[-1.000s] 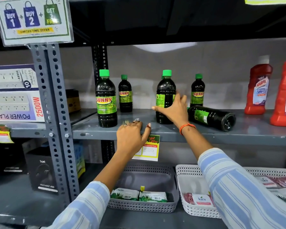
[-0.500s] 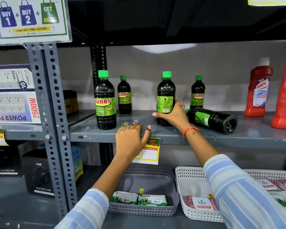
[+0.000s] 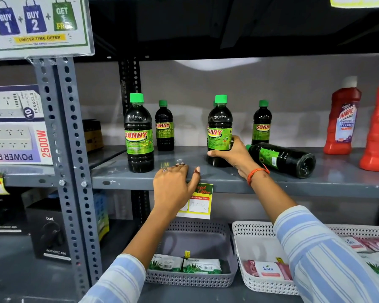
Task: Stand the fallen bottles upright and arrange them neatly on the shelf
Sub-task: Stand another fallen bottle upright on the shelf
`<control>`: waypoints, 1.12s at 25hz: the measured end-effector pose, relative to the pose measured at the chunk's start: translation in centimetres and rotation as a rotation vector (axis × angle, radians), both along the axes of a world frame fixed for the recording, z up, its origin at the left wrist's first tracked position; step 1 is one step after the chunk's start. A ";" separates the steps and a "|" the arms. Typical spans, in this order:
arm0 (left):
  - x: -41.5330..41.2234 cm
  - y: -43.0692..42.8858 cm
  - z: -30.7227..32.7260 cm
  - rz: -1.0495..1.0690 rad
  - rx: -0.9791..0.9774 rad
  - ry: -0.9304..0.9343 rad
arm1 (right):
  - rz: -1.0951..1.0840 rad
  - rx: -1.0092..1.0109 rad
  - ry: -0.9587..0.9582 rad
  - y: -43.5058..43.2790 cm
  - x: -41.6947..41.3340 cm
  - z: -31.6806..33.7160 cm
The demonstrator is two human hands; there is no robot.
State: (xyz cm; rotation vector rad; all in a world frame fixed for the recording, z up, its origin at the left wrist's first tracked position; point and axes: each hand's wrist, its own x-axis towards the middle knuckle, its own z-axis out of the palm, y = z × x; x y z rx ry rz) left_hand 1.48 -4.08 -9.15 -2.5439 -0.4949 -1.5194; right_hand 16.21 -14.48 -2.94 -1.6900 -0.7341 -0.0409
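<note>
**One Sunny bottle down, one in hand on the grey shelf**

The grey metal shelf [image 3: 315,182] runs across the view, held at the left by a perforated upright post [image 3: 72,171]. A promotional sign [image 3: 39,25] reading "Buy 1 + Buy 2" hangs above that post. On the shelf board below sit a grey basket [image 3: 190,278] and, just beside it on the right, a white basket [image 3: 249,283], both holding packets.

At the far right of the shelf stand two red Harpic cleaner bottles [image 3: 342,121], well apart from the dark bottles. A large Sunny bottle [image 3: 139,136] stands upright at the front left, with a small Sunny bottle [image 3: 164,127] upright behind it. Another small one [image 3: 262,125] stands at the back right. The fallen bottle [image 3: 282,159] lies on its side just right of centre, its green cap pointing left and its base towards the camera.

The right hand [image 3: 232,155] is wrapped around the lower part of the held bottle [image 3: 219,132], which stands upright on the shelf with its label facing forward. An orange thread circles that wrist. The left hand [image 3: 173,186] grips nothing: fingers curled over the shelf's front edge, thumb spread, partly covering a yellow price tag [image 3: 202,204].
</note>
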 end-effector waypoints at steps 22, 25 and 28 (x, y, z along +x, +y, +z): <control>0.1 0.2 -0.2 0.001 -0.017 0.013 | 0.294 0.028 0.098 -3.2 -2.1 -0.2; 0.1 0.2 -0.1 0.004 -0.020 0.028 | 0.347 -0.023 0.087 -3.8 -2.7 -0.2; 0.1 0.2 -0.2 0.004 -0.018 0.026 | 0.309 0.124 0.084 -4.8 -3.8 0.7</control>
